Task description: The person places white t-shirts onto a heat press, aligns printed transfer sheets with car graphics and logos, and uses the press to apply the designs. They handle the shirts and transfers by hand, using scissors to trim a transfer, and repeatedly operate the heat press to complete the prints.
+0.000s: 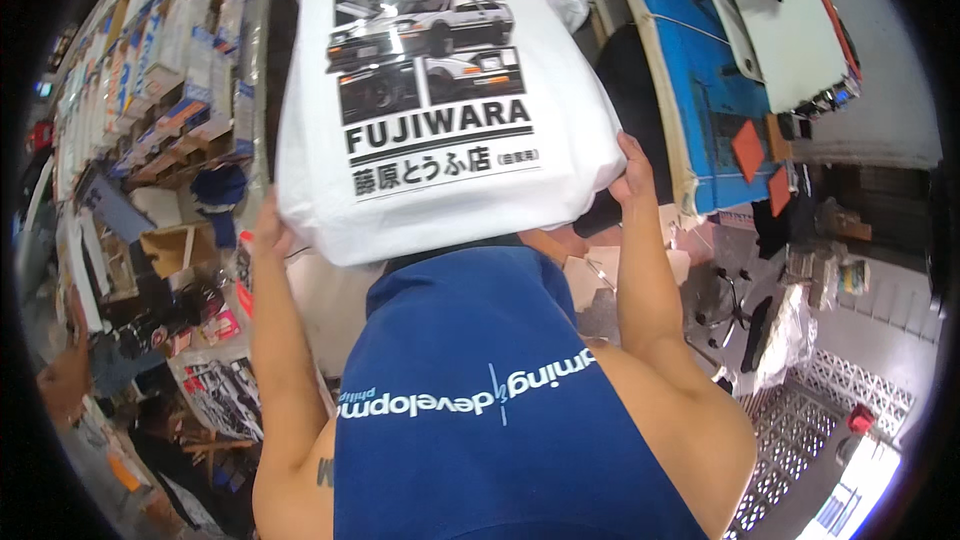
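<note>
A white T-shirt [420,225] lies stretched and fairly flat in front of me, as if over a board hidden beneath it. Its front bears a black, grey and red print [425,35] of a car in several panels, with lettering below. At the shirt's near left corner, my left hand [270,230] is closed on the fabric edge, its fingers mostly hidden. My right hand [635,172] grips the right edge, a little farther away, with fingertips bent over the cloth.
Shelves of upright boxes and frames [165,50] rise at the left. On the right stands a long blue-topped table [715,90] with orange-red pieces [748,150] on it. A wheeled chair base [735,305] and plastic-wrapped goods [785,335] are farther right. Printed cloth [225,395] lies lower left.
</note>
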Tool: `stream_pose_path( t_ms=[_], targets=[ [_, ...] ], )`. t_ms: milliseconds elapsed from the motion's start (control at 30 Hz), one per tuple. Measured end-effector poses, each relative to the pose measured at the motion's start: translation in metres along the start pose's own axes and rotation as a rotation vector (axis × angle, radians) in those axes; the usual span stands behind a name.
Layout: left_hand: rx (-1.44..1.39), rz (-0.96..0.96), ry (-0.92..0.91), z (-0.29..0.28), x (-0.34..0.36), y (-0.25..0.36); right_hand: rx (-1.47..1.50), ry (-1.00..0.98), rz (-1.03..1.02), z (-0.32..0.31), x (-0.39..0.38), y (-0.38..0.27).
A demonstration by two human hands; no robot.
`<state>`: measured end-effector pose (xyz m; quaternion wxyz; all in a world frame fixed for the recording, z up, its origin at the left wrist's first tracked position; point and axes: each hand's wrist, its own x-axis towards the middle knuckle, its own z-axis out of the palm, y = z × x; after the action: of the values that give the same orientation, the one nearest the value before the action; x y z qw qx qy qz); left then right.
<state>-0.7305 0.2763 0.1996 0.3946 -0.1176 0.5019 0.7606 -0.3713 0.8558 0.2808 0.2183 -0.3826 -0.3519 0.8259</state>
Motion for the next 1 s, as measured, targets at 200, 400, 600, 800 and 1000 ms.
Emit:
stream_pose_path(
  t_ms=[200, 400, 600, 800, 1000],
  targets=[
    [0.076, 0.282, 0.293, -0.027, -0.022, 0.057, -0.064, 0.265, -0.423, -0.005, -0.001, -0.014],
    [0.044, 0.469, 0.027, 0.014, -0.044, 0.065, 0.191, 0.242, -0.43, 0.0, 0.005, -0.016],
    [-0.007, 0.516, -0.03, 0.045, -0.065, 0.074, 0.194, 0.213, -0.48, -0.009, 0.009, -0.015],
    [0.111, 0.492, -0.018, 0.044, -0.069, 0.082, 0.171, 0.227, -0.454, -0.024, 0.017, -0.014],
    [0.033, 0.507, -0.054, 0.055, -0.082, 0.091, 0.165, 0.269, -0.381, -0.021, 0.013, -0.023]
  ],
)
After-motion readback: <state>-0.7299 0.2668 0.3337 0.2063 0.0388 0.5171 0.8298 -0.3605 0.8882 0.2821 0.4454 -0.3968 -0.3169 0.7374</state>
